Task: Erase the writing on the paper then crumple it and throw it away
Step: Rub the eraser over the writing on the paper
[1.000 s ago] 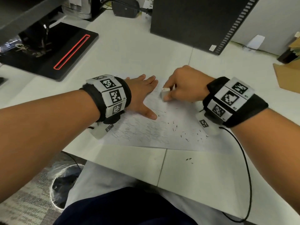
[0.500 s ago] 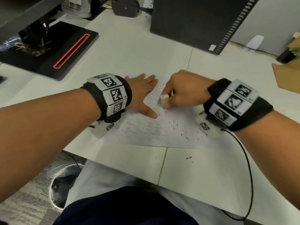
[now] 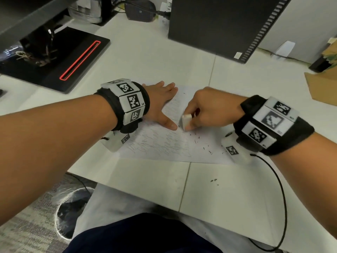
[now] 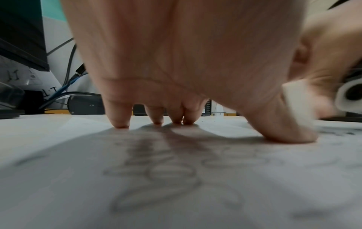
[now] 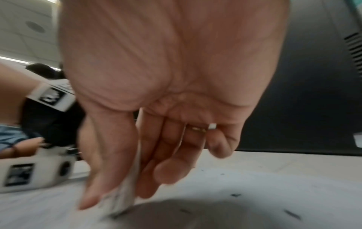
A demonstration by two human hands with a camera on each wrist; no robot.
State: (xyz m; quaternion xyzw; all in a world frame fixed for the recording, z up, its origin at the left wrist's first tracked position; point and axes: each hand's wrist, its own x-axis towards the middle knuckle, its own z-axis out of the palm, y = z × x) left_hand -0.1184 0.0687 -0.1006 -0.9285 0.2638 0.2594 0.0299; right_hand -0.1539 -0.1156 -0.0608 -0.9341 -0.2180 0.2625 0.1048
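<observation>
Nearest me, by my knees, I see the round rim of a bin (image 3: 73,212) lined with crinkled clear plastic, low and left of the paper (image 3: 173,143); my left arm cuts off part of it. The paper is a thin white sheet lying flat on the smooth pale surface (image 3: 228,198), covered in loopy grey pencil writing on its left part and speckled with small dark eraser crumbs (image 3: 204,143) on its right. My left hand (image 3: 160,105) lies on the paper's far left part, its fingers (image 4: 119,114) straight and spread, tips and thumb pressing the sheet. Just right of that thumb, my right hand (image 3: 209,110) pinches a small white block eraser (image 3: 186,121), thumb on one side and curled fingers (image 5: 170,155) on the other, its lower edge on the paper. The right wrist view is blurred, so the writing there is unreadable. Beyond the paper stands a matte black computer tower (image 3: 218,24), its top cut off.
</observation>
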